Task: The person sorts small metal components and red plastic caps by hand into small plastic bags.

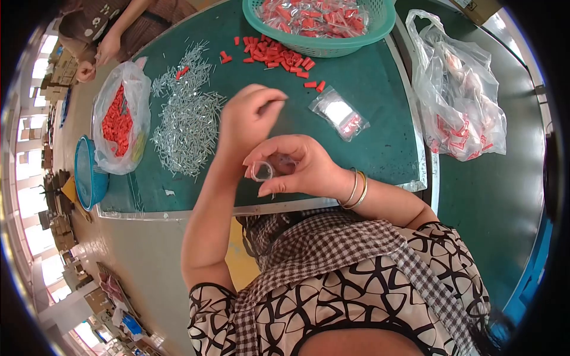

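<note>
My right hand (pixel 306 166) curls its thumb and fingers around a clear plastic piece with a round mouth (pixel 262 171), held close over the table's near edge. Just beyond it, my left hand (pixel 249 115) is closed, fingers bent inward toward the palm; what they hold, if anything, is hidden. To its left spreads a heap of thin silver screws or nails (pixel 187 127). Short red plastic sleeves (pixel 276 53) lie scattered past the left hand. A small stack of clear plastic bags (pixel 339 113) rests to the right of both hands.
At the far edge stands a green basket (pixel 332 46) of filled bags. A plastic bag of red pieces (pixel 119 127) and a blue basket (pixel 89 175) sit left. Another person's hands (pixel 98 59) show far left. A white plastic bag (pixel 457 89) lies right of the green table (pixel 380 154).
</note>
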Action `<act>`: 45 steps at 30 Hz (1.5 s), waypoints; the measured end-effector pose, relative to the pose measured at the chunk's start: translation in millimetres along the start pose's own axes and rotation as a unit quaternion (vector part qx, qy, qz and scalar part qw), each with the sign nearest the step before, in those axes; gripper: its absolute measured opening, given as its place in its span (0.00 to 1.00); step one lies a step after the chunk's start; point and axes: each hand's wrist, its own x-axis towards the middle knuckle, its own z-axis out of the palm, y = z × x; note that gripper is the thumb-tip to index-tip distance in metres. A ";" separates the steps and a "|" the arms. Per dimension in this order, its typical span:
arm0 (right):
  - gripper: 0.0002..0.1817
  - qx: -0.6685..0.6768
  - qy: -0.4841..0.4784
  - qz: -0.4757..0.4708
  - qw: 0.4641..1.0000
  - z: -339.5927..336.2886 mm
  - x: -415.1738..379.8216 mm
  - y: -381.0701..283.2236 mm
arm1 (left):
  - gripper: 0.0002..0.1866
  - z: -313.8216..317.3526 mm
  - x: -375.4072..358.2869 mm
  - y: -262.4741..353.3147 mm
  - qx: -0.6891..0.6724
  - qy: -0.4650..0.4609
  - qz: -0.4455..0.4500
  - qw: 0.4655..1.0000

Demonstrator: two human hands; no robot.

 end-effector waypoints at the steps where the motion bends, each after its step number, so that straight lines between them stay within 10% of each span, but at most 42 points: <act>1: 0.25 0.004 -0.014 -0.017 1.000 -2.5 0.1 1.7 | 0.05 14.4 10.9 -3.2 0.016 -0.016 0.022 0.999; 10: 0.25 -0.001 -0.013 -0.028 1.000 -5.6 0.3 -5.7 | 0.11 70.7 46.3 -32.3 0.185 -0.071 0.140 0.970; 17: 0.25 -0.005 0.047 0.024 0.999 0.1 0.9 -11.8 | 0.08 -15.7 -7.6 3.0 -0.200 0.122 -0.174 0.957; 25: 0.23 -0.117 0.079 0.028 0.990 0.9 -0.3 -8.2 | 0.09 -52.0 -73.1 49.3 0.015 0.117 0.114 0.986; 32: 0.25 -0.084 0.044 0.030 0.995 0.5 0.9 -7.0 | 0.07 -49.7 -72.9 31.6 -0.111 0.244 -0.081 0.960; 45: 0.24 -0.035 0.007 0.003 0.999 -4.3 -1.6 -4.3 | 0.08 79.5 50.1 -22.9 0.174 -0.060 0.039 0.982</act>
